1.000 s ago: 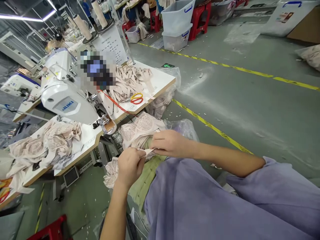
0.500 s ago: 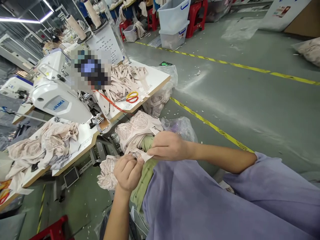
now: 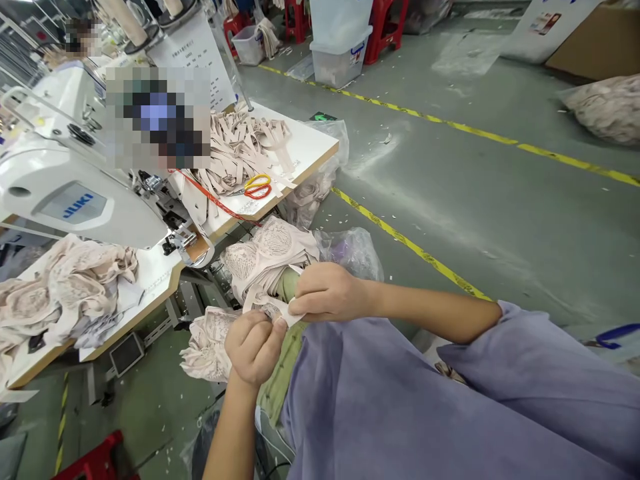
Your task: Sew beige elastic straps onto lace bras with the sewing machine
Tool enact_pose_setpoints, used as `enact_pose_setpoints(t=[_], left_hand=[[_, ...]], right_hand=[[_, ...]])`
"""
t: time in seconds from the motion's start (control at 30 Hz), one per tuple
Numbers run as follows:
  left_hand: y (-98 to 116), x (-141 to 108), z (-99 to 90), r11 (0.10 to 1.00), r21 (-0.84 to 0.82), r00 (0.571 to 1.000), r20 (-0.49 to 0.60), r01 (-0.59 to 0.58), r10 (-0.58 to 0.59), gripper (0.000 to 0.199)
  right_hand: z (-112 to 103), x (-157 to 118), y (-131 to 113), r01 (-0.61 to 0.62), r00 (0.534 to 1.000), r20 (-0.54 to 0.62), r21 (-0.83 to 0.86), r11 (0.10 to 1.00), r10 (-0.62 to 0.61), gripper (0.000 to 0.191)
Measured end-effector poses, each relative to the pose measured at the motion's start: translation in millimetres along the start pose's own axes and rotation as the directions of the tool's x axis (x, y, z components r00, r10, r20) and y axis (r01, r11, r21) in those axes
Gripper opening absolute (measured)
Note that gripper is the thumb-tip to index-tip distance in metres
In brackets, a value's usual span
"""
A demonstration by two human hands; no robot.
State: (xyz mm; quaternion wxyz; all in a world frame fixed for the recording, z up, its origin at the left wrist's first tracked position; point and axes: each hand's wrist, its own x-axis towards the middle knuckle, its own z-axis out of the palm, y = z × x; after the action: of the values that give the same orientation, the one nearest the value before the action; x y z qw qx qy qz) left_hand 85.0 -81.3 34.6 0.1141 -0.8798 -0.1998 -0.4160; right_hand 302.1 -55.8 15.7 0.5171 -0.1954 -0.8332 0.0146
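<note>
Both hands pinch a beige lace bra (image 3: 270, 305) above my lap. My left hand (image 3: 256, 347) is closed on its lower edge. Close beside it, my right hand (image 3: 327, 292) grips a strap-like end of the same piece, fingers folded over it. Part of the bra is hidden behind the fingers. More beige lace bras (image 3: 273, 250) lie stacked just beyond my hands, over a green cloth (image 3: 283, 360) on my lap. Another lace piece (image 3: 207, 347) hangs to the left of my left hand.
A white sewing machine (image 3: 75, 193) stands at left on its table. Lace garments (image 3: 75, 283) lie before it. Cut beige straps (image 3: 240, 147) and scissors (image 3: 257, 187) rest on the right tabletop. Plastic bins (image 3: 340, 57), red stools (image 3: 387, 30) and yellow floor tape (image 3: 415, 243) are beyond.
The whole view has shifted slightly, so the machine and tables sit further left. Both hands keep their hold on the bra, with barely any movement between them.
</note>
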Motion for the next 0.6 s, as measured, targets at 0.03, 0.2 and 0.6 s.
enact_pose_setpoints(t=[0.03, 0.2, 0.6], left_hand=[[-2, -1, -0.1, 1.000, -0.008, 1.000, -0.001, -0.001, 0.001, 0.023], [-12, -8, 1.1, 0.999, -0.051, 1.000, -0.003, 0.019, -0.019, 0.020], [-32, -23, 10.6, 0.981, -0.148, 0.992, -0.012, 0.124, -0.127, 0.018]], right_hand=[[2, 1, 1, -0.002, 1.000, 0.001, 0.011, 1.000, 0.002, 0.025], [12, 4, 8, -0.026, 0.999, 0.021, 0.061, 0.998, 0.025, 0.026], [33, -1, 27, -0.041, 0.998, 0.054, 0.152, 0.988, 0.033, 0.010]])
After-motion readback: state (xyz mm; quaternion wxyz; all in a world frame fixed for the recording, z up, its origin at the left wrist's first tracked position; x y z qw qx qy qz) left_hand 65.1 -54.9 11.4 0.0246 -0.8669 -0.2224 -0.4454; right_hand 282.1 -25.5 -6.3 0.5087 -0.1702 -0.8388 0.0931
